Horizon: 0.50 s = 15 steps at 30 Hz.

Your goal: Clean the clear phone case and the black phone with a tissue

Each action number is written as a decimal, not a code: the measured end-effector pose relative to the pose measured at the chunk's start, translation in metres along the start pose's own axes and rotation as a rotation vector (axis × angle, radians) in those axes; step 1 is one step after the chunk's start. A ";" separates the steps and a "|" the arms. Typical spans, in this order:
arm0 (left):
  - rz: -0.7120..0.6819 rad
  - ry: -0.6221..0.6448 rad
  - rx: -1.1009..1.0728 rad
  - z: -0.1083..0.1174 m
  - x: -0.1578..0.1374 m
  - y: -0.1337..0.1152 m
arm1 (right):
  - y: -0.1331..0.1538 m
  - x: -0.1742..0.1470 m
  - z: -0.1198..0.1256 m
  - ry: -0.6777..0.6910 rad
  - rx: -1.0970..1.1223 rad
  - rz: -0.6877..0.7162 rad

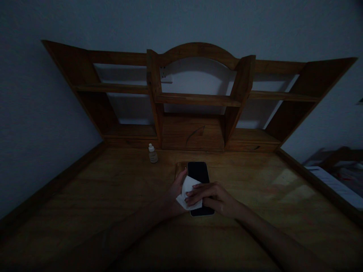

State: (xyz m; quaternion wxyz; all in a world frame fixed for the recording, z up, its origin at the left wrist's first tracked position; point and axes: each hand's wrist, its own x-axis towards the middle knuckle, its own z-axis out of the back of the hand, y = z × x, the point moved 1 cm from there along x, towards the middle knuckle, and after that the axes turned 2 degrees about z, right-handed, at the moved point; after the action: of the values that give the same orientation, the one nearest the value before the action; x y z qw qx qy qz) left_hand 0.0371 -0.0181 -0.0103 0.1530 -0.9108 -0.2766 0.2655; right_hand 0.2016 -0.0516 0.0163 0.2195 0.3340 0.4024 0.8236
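Observation:
A white tissue [187,186] is pinched under the fingers of my right hand [219,198], which presses it down toward my left hand. My left hand [173,196] curls at the tissue's left side with its thumb up; the tissue covers its other fingers, and what they hold is hidden. Beneath the hands a black-screened smartphone [199,170] lies on the wooden desk, its lower end showing below the tissue. A flat brownish, rounded-corner thing [179,166] shows just left of the phone; its kind is too dark to tell.
A small dropper-type bottle with a white cap [153,156] stands on the desk [121,185] behind and left of my hands. A wooden shelf unit [193,132] runs along the back. Raised edges border both sides. A wall socket [166,75] shows through the shelf.

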 end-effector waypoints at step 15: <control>0.049 0.003 0.110 0.002 -0.005 0.003 | 0.004 -0.003 -0.005 0.067 0.110 -0.029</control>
State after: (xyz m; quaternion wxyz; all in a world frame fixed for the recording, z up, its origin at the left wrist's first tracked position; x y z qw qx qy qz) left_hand 0.0338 -0.0234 -0.0116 0.1967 -0.9080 -0.2388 0.2825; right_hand 0.1994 -0.0585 0.0158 0.1993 0.3121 0.4589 0.8076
